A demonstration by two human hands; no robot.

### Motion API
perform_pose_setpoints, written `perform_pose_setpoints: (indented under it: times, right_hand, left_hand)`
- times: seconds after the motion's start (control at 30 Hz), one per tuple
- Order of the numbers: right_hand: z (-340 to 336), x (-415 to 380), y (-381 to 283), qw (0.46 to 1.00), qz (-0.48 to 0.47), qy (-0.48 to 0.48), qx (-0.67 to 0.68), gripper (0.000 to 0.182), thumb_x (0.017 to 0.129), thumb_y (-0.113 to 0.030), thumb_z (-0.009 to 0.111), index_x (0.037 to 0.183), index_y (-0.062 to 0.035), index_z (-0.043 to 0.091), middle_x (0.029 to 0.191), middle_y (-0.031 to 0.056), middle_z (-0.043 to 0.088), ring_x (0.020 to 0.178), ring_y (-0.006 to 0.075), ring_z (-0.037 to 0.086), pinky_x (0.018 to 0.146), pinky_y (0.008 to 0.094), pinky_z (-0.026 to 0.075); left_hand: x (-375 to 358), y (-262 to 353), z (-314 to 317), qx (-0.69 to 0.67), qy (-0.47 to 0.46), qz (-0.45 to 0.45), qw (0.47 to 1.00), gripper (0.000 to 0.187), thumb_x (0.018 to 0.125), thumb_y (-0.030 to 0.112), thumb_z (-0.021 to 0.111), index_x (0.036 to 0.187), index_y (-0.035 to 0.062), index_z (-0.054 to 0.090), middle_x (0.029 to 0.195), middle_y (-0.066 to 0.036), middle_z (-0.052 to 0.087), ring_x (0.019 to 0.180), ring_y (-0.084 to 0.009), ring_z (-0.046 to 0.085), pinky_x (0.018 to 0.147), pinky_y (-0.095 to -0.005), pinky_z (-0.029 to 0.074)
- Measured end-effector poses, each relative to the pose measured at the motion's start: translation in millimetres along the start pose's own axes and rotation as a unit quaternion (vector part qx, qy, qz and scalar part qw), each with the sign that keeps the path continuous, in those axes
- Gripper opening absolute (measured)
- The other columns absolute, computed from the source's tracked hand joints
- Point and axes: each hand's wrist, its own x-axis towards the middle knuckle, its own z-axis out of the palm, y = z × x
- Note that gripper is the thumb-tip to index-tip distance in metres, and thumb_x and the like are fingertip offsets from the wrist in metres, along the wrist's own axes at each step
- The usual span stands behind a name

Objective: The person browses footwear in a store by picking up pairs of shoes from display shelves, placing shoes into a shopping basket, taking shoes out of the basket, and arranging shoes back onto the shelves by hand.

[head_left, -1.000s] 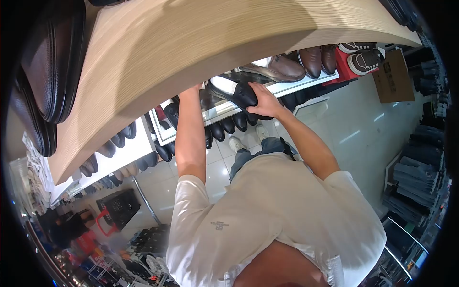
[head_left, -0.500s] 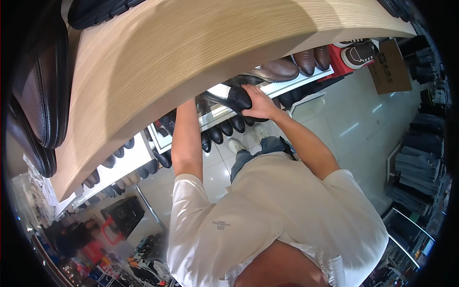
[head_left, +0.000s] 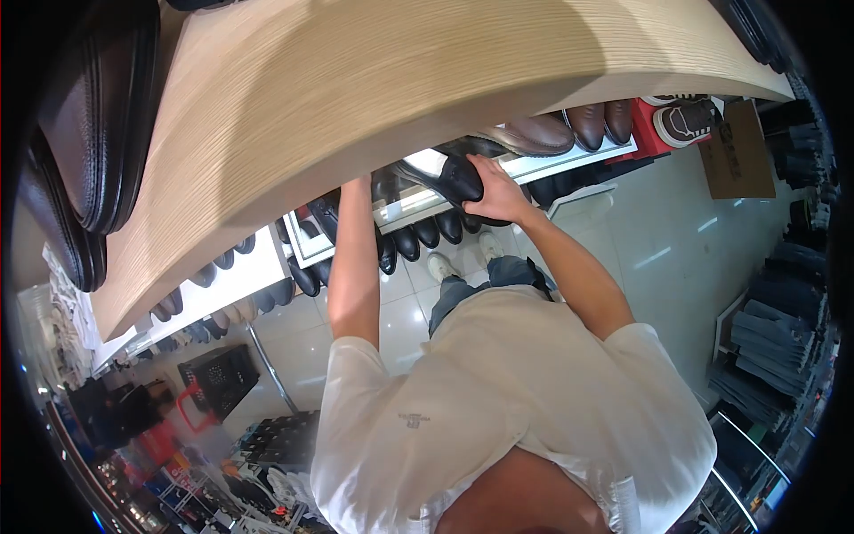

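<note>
My right hand (head_left: 498, 190) is closed around the toe end of a black leather shoe (head_left: 457, 181), with the fingers on its upper side. Something white (head_left: 425, 163) shows at the shoe's opening. My left forearm (head_left: 356, 258) reaches up beneath the wooden shelf (head_left: 374, 98), whose edge hides the left hand. Next to that forearm is another dark shoe (head_left: 326, 214). Below the held shoe runs a white-edged display shelf (head_left: 418, 210).
Brown leather shoes (head_left: 534, 135) stand right of the held shoe, then a sneaker (head_left: 683, 123) on a red box and a cardboard box (head_left: 737, 151). Black shoes (head_left: 406, 243) line a lower level. Large dark shoes (head_left: 98, 133) sit on the wooden shelf. Folded jeans (head_left: 774, 329) are stacked at right.
The view has shifted, so the shelf and shoes sit slightly lower and farther right. My right hand keeps its hold on the black shoe.
</note>
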Motion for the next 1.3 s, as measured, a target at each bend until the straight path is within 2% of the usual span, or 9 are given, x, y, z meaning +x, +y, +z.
perform_pose_setpoints:
  times: [0.1,0.17,0.2,0.3,0.47,0.53,0.8,1.23,1.3]
  right_hand:
    - [-0.3,2.0,2.4,1.000,-0.006,0.009,-0.007,0.097,0.065,-0.035,0.077,0.144,0.0030,0.035,0.144,0.0291,0.041,0.137,0.0405,0.037,0.114,0.0436,0.032]
    - [0.4,1.3,2.2,1.000,-0.009,0.010,-0.007,0.098,0.066,-0.036,0.078,0.144,0.0037,0.035,0.143,0.0301,0.041,0.136,0.0411,0.037,0.114,0.0437,0.032]
    - [0.6,0.5,1.4,1.000,-0.013,0.008,-0.007,0.098,0.066,-0.036,0.078,0.144,0.0037,0.035,0.143,0.0301,0.041,0.136,0.0411,0.037,0.114,0.0437,0.032]
    - [-0.2,1.3,-2.4,1.000,-0.008,0.013,-0.014,0.099,0.067,-0.040,0.081,0.143,0.0046,0.036,0.142,0.0310,0.042,0.135,0.0418,0.040,0.113,0.0438,0.033]
    - [4.6,-4.4,-11.2,0.998,-0.016,0.049,0.025,0.089,0.069,-0.037,0.081,0.136,0.0075,0.043,0.132,0.0308,0.049,0.125,0.0423,0.049,0.106,0.0436,0.040]
    - [8.1,-8.9,-16.4,0.991,-0.023,0.109,0.076,0.079,0.072,-0.033,0.079,0.129,0.0102,0.047,0.122,0.0297,0.054,0.115,0.0419,0.055,0.099,0.0433,0.045]
    - [31.9,4.9,-69.4,0.954,-0.022,0.296,0.048,0.077,0.074,-0.025,0.081,0.132,0.0085,0.041,0.124,0.0276,0.051,0.117,0.0424,0.050,0.101,0.0454,0.042]
    - [68.4,66.6,-73.6,0.947,0.046,0.319,0.012,0.090,0.075,-0.031,0.080,0.136,0.0143,0.030,0.136,0.0323,0.039,0.125,0.0474,0.040,0.106,0.0503,0.034]
    - [64.5,66.2,-70.2,0.950,0.039,0.308,-0.005,0.090,0.076,-0.031,0.080,0.136,0.0142,0.030,0.136,0.0323,0.039,0.126,0.0474,0.040,0.106,0.0504,0.034]
  left_hand:
    - [-113.4,43.4,-28.3,0.197,0.183,0.307,0.913,0.044,0.090,0.024,0.070,0.116,-0.0066,0.053,0.101,-0.015,0.063,0.086,-0.0250,0.059,0.076,-0.0365,0.049]
    - [-154.5,38.5,-55.2,0.397,0.332,0.280,0.809,0.065,0.082,0.031,0.079,0.123,-0.0080,0.047,0.116,-0.023,0.049,0.108,-0.0398,0.047,0.102,-0.0444,0.034]
    - [-158.2,20.7,-68.8,0.464,0.384,0.235,0.763,0.080,0.072,0.040,0.086,0.123,-0.0083,0.047,0.123,-0.027,0.047,0.113,-0.0434,0.046,0.103,-0.0461,0.036]
    - [-134.8,-22.9,-102.8,0.393,0.193,0.074,0.896,0.100,0.057,0.043,0.091,0.128,-0.0103,0.045,0.122,-0.032,0.054,0.114,-0.0472,0.052,0.100,-0.0495,0.043]
    - [-142.9,-22.2,-93.9,0.411,0.252,0.102,0.870,0.093,0.061,0.030,0.087,0.131,-0.0120,0.044,0.117,-0.027,0.059,0.110,-0.0454,0.055,0.099,-0.0485,0.044]
    - [-165.3,-13.3,-84.2,0.308,0.212,0.156,0.914,0.089,0.062,0.028,0.086,0.131,-0.0113,0.045,0.116,-0.026,0.058,0.109,-0.0428,0.055,0.099,-0.0470,0.043]
    - [-131.0,17.3,-6.1,0.316,0.112,0.257,0.907,0.089,0.065,0.029,0.086,0.135,-0.0078,0.043,0.128,-0.026,0.052,0.121,-0.0419,0.047,0.105,-0.0467,0.038]
    - [-91.2,-2.7,-0.6,0.425,0.053,0.290,0.856,0.095,0.066,0.033,0.085,0.135,-0.0108,0.037,0.127,-0.029,0.048,0.120,-0.0458,0.043,0.104,-0.0504,0.034]
    - [-92.5,-8.1,-2.9,0.436,0.084,0.353,0.823,0.096,0.068,0.036,0.086,0.135,-0.0108,0.036,0.128,-0.029,0.047,0.120,-0.0458,0.043,0.105,-0.0515,0.033]
